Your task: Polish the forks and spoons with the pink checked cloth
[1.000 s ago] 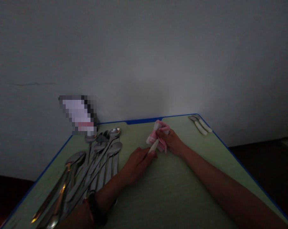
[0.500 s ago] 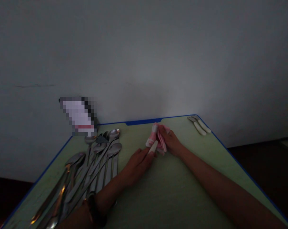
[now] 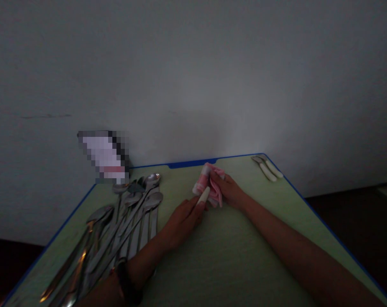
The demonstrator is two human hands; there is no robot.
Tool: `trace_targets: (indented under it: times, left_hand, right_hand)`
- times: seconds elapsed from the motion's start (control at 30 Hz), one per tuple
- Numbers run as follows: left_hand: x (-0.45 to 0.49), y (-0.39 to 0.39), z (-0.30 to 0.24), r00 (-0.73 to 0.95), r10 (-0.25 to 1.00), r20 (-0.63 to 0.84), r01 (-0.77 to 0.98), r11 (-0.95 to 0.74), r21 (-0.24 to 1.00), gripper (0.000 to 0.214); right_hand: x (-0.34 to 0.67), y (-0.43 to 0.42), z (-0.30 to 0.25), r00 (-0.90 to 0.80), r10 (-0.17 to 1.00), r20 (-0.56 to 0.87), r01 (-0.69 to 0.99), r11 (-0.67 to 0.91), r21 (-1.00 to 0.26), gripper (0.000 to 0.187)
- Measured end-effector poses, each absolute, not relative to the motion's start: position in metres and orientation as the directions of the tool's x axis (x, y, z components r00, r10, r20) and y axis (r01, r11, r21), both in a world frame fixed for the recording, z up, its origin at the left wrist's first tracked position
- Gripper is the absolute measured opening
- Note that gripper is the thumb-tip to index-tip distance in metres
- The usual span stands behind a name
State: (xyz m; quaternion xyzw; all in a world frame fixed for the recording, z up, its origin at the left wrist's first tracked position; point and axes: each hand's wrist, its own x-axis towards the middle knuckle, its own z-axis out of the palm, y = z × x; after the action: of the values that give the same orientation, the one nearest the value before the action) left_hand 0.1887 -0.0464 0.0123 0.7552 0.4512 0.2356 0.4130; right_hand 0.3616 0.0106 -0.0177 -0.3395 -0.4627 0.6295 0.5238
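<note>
My left hand (image 3: 183, 219) is closed round the pale handle (image 3: 204, 196) of a piece of cutlery whose other end is hidden in a pink and white checked cloth (image 3: 203, 179). My right hand (image 3: 227, 189) grips that cloth from the right, folded around the hidden end. Both hands meet just above the middle of the table. To the left of my left hand lies a pile of metal spoons and other cutlery (image 3: 129, 230), partly covered by my left forearm.
The pale green table (image 3: 244, 256) has a blue edge and stands against a grey wall (image 3: 193, 76). Two white-handled pieces of cutlery (image 3: 267, 169) lie at the far right corner. A blurred-out phone-like device (image 3: 103, 153) leans on the wall at the far left.
Both hands, with the cloth and the handle, have shifted slightly left. The grips stay the same, and the cutlery on the table lies as before.
</note>
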Motion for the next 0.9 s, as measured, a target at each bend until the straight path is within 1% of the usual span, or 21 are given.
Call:
trace_targets:
  times: [0.1, 0.17, 0.23, 0.33, 0.47, 0.57, 0.67, 0.77, 0.83, 0.9]
  left_hand:
    - [0.189, -0.045, 0.013, 0.496, 0.868, -0.033, 0.500, -0.254, 0.828, 0.038]
    - [0.190, -0.045, 0.014, 0.492, 0.869, -0.046, 0.501, -0.239, 0.832, 0.038]
    - [0.190, -0.044, 0.013, 0.483, 0.874, -0.052, 0.488, -0.220, 0.845, 0.038]
    - [0.189, -0.045, 0.011, 0.458, 0.888, -0.045, 0.457, -0.192, 0.868, 0.038]
    - [0.188, -0.045, 0.008, 0.437, 0.898, -0.043, 0.418, -0.161, 0.894, 0.037]
    - [0.187, -0.044, 0.006, 0.411, 0.910, -0.046, 0.386, -0.128, 0.914, 0.037]
    - [0.186, -0.043, 0.005, 0.406, 0.913, -0.047, 0.379, -0.122, 0.917, 0.036]
    - [0.186, -0.043, 0.005, 0.403, 0.915, -0.035, 0.384, -0.134, 0.914, 0.036]
    - [0.186, -0.044, 0.005, 0.392, 0.919, -0.031, 0.387, -0.134, 0.912, 0.036]
    - [0.187, -0.044, 0.007, 0.392, 0.919, -0.032, 0.412, -0.145, 0.900, 0.036]
  right_hand:
    - [0.360, 0.012, -0.017, -0.182, 0.983, 0.041, -0.392, -0.034, -0.919, 0.039]
    - [0.359, 0.012, -0.016, -0.199, 0.980, 0.006, -0.452, -0.086, -0.888, 0.038]
    - [0.359, 0.013, -0.016, -0.234, 0.972, -0.025, -0.500, -0.142, -0.854, 0.034]
    - [0.358, 0.013, -0.014, -0.267, 0.963, -0.032, -0.549, -0.179, -0.817, 0.027]
    - [0.357, 0.011, -0.008, -0.238, 0.969, -0.066, -0.613, -0.203, -0.763, 0.020]
    - [0.358, 0.011, -0.003, -0.218, 0.971, -0.102, -0.683, -0.227, -0.694, 0.017]
    - [0.361, 0.012, 0.000, -0.234, 0.971, -0.048, -0.744, -0.211, -0.634, 0.016]
    - [0.363, 0.012, 0.001, -0.268, 0.963, 0.019, -0.779, -0.205, -0.592, 0.022]
    - [0.365, 0.012, 0.001, -0.294, 0.956, 0.024, -0.783, -0.226, -0.579, 0.023]
    - [0.366, 0.012, 0.002, -0.313, 0.950, -0.002, -0.777, -0.258, -0.574, 0.026]
